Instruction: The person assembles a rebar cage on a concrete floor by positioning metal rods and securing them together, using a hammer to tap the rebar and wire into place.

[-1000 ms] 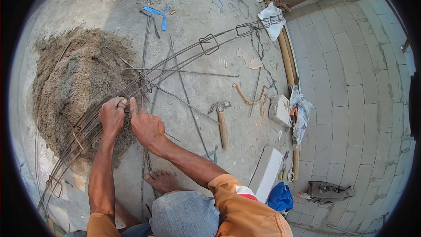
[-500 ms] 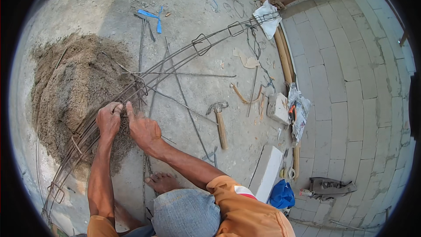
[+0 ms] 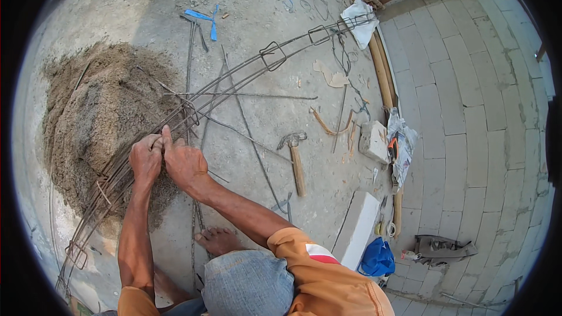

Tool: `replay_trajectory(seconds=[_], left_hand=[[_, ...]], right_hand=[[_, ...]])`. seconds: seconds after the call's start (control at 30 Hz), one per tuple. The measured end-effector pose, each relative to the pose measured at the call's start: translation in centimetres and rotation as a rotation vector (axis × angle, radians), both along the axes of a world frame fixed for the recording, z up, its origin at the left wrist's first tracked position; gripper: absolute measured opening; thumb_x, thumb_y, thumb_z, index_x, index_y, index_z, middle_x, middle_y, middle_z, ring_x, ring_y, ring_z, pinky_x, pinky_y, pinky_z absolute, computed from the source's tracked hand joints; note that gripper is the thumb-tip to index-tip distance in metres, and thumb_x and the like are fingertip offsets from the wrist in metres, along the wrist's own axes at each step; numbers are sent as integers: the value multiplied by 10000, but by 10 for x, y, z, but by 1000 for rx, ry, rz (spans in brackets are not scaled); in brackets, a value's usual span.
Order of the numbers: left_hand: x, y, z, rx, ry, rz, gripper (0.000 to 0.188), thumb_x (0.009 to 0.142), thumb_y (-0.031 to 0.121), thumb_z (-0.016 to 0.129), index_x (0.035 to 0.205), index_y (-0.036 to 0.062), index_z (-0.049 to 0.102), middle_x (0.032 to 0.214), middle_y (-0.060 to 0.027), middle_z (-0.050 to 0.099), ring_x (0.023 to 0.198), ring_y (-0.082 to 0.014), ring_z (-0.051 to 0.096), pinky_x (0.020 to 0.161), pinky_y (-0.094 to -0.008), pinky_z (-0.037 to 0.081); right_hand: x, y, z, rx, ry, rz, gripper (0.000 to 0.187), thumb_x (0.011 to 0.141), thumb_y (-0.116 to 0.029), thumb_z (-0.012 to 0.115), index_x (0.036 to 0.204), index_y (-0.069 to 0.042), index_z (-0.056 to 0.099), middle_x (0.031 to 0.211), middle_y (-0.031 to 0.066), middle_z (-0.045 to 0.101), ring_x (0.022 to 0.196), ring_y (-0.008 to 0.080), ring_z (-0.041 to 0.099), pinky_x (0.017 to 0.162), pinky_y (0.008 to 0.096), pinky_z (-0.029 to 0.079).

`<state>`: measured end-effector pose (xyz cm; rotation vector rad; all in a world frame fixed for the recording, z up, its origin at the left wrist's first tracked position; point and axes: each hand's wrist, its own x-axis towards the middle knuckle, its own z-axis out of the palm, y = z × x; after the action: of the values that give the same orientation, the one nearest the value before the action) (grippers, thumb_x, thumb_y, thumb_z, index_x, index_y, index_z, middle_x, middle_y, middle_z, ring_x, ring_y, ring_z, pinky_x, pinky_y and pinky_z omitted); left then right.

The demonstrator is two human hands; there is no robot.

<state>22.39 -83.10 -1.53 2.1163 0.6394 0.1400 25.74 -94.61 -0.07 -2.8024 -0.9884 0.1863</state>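
Note:
A long cage of thin steel reinforcing bars with square wire stirrups runs diagonally from the lower left to the upper right. My left hand is closed on the bars near the cage's middle, beside a heap of sand. Right against it is my right hand, its index finger stretched along the bars and its other fingers curled. Whatever lies between those curled fingers is hidden. Just beyond both hands, a stirrup rings the bars.
Loose rods cross the concrete floor. A hammer lies right of them, with a block piece and orange-handled pliers farther right. A long pale block and a blue bag lie near the block wall.
My right hand has shifted left, up against my left hand, and its index finger now points farther up along the bars. My left hand stays in place on the cage.

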Motion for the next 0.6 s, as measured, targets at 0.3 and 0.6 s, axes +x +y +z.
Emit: replay_trajectory(seconds=[0.3,0.6], left_hand=[[3,3,6,-23,-7,15,201,867,221,603,948,64,698,856,-161,674,792,-360,635,687,-420,479],[2,-2,2,2,-35,10,200,862,212,600,945,60,699,882,-147,679,824,-355,641,712,-410,487]], right_hand=[[-6,-7,6,3,-29,18,624,807,-91,534,1395,33,367,752,161,622,591,268,661,486,388,523],[-8,2,-9,63,-32,5,649,792,-80,529,1412,14,360,747,174,618,538,280,650,458,414,516]])
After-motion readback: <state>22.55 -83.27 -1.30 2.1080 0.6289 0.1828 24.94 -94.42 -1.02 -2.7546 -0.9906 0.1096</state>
